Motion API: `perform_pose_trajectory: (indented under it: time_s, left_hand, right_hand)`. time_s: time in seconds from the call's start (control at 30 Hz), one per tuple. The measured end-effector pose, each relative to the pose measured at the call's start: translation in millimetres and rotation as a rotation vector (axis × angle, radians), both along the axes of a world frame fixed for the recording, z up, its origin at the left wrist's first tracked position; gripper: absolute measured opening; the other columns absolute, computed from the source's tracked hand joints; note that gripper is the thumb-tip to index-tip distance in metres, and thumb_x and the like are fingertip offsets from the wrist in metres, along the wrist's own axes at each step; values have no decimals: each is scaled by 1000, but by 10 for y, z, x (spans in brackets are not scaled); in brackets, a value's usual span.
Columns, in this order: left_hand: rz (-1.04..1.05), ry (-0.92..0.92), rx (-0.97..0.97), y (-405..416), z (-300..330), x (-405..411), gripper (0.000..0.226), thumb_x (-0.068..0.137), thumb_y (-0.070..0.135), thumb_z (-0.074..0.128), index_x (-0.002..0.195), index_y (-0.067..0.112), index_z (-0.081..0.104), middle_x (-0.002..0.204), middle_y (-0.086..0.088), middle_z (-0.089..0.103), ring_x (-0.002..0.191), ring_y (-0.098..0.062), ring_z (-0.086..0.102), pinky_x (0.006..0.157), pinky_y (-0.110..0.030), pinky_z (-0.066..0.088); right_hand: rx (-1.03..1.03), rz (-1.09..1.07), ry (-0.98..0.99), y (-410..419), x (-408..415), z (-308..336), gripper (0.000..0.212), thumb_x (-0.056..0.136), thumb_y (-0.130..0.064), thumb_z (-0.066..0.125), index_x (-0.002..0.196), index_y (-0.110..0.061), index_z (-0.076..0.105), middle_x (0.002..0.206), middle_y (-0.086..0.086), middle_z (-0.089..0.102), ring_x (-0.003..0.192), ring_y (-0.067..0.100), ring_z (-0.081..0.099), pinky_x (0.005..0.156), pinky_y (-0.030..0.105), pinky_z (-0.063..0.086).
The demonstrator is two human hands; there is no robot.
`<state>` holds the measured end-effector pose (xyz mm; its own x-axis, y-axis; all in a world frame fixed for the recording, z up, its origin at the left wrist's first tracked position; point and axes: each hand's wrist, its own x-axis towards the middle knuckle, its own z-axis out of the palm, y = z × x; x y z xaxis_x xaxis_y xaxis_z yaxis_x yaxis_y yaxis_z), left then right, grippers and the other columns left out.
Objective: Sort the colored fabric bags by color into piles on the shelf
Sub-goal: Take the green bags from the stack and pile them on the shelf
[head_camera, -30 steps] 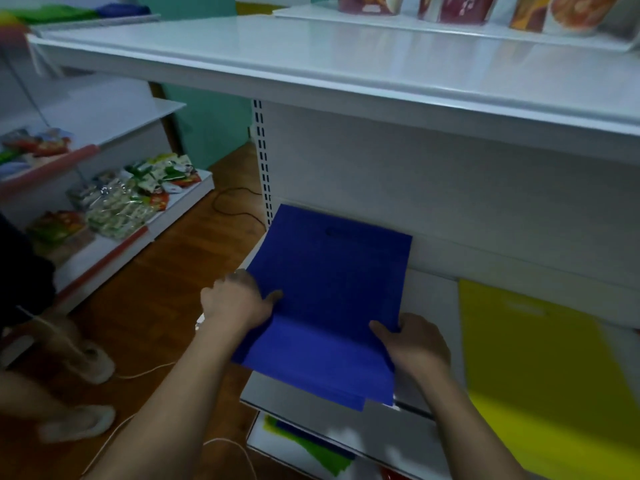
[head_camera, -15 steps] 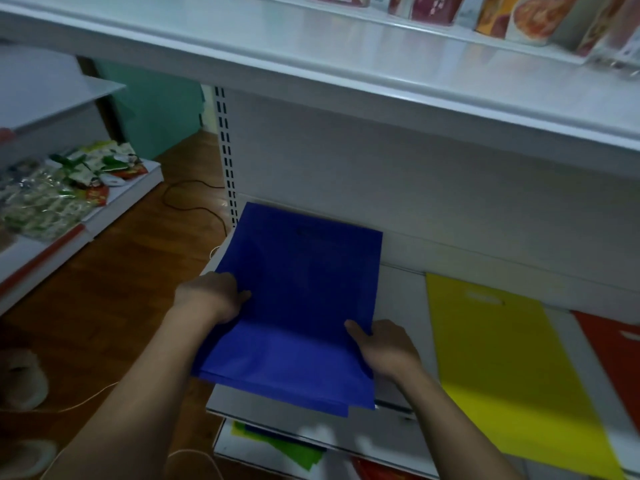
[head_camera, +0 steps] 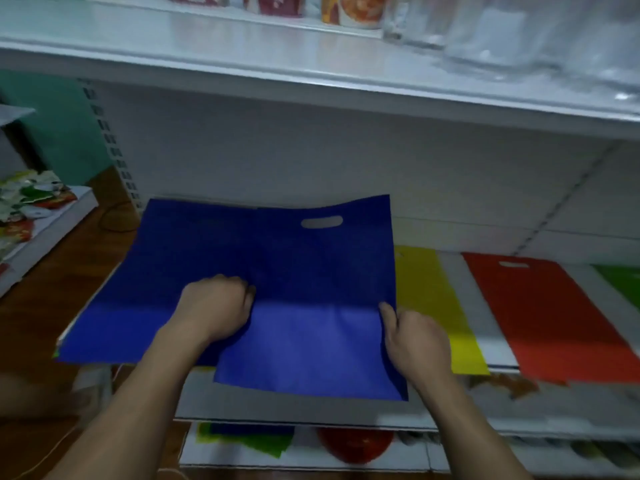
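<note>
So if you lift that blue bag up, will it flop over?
Probably floppy: the blue bag is thin and its far edge waves. Likely light, since the right hand merely pinches its edge. It looks unlikely to break.

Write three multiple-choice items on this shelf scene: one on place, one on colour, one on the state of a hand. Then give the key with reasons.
1. Where does the yellow bag lie?
A. Between the blue bag and the red bag
B. Right of the red bag
C. On the floor

2. What colour is the bag at the far right edge?
A. Purple
B. Green
C. White

3. What is the right hand doing?
A. Hanging idle
B. Pressing the wall
C. Gripping the blue bag's edge

Key: A, yellow sits between the blue bag and the red bag; B, a green bag shows there; C, its fingers curl round the edge.
</note>
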<state>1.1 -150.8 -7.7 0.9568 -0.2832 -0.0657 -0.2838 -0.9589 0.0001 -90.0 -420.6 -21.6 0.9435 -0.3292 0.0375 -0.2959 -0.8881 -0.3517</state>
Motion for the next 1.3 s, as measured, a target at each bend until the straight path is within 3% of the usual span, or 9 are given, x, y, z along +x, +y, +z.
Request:
perform_pose_trajectory:
  time_s: [0.13, 0.2, 0.37, 0.47, 0.57, 0.67, 0.8, 1.07, 1.3]
  left_hand:
    - [-150, -51, -20, -928, 87, -330, 42, 101, 42, 25, 88, 20, 58, 96, -6, 68, 84, -25, 64, 68, -33, 47]
    - [-223, -66, -19, -1384, 102, -521, 44, 102, 43, 24, 86, 20, 57, 97, -8, 68, 87, -28, 64, 67, -34, 44]
    - [-398, -30, -51, -2499, 17, -1076, 43, 103, 43, 25, 89, 20, 58, 101, -8, 68, 93, -30, 63, 68, -32, 41]
    - [-484, -44, -82, -3135, -87, -1445, 44, 102, 43, 25, 96, 18, 61, 103, -8, 69, 96, -30, 64, 72, -33, 45]
    - [-519, -101, -62, -3668, -163, -1833, 46, 102, 43, 25, 102, 17, 63, 109, -9, 68, 101, -31, 63, 81, -34, 44]
    - [-537, -96, -115, -4079, -202, -2144, 46, 102, 44, 26, 102, 17, 63, 106, -10, 69, 101, -31, 63, 88, -37, 41]
    - [-631, -105, -192, -4529, -255, -2389, 41, 101, 45, 28, 97, 20, 61, 100, -7, 70, 98, -30, 64, 82, -36, 40]
    - [-768, -69, -238, -5507, -338, -2654, 43, 99, 44, 29, 90, 21, 63, 95, -5, 71, 97, -28, 64, 84, -38, 39]
    - [-769, 21, -242, -6649, -489, -2551, 45, 99, 46, 26, 99, 22, 64, 101, -7, 70, 100, -30, 62, 88, -40, 40]
  right_hand:
    - [-56, -168, -34, -783, -636, -83, 51, 101, -47, 22, 74, -16, 52, 80, 4, 63, 75, 26, 58, 62, 33, 38]
    - [-107, -214, -33, -1165, -1002, -121, 49, 101, -47, 21, 81, -18, 55, 77, 0, 60, 68, 21, 53, 60, 32, 37]
    - [-179, -372, 16, -2009, -2008, -222, 49, 101, -47, 20, 81, -20, 55, 79, 0, 61, 76, 23, 59, 65, 35, 39]
    - [-157, -486, 40, -2463, -2573, -244, 49, 100, -49, 16, 71, -26, 48, 72, -5, 52, 68, 18, 53, 66, 36, 43]
    - [-199, -585, 24, -2794, -3064, -205, 45, 99, -49, 15, 64, -31, 36, 66, -9, 46, 62, 14, 45, 65, 34, 38]
    - [-205, -697, 22, -3058, -3440, -155, 46, 100, -49, 15, 66, -31, 41, 69, -8, 50, 68, 14, 49, 70, 34, 38]
    - [-271, -824, 83, -3374, -3800, -191, 54, 99, -50, 12, 75, -27, 55, 77, -5, 60, 74, 16, 56, 76, 37, 44]
    - [-283, -901, 158, -4064, -4298, -130, 48, 101, -48, 16, 65, -29, 42, 79, -4, 57, 85, 22, 58, 78, 38, 39]
    - [-271, -906, 252, -5107, -4279, -182, 48, 101, -47, 17, 74, -26, 50, 85, 0, 62, 90, 25, 59, 84, 41, 39]
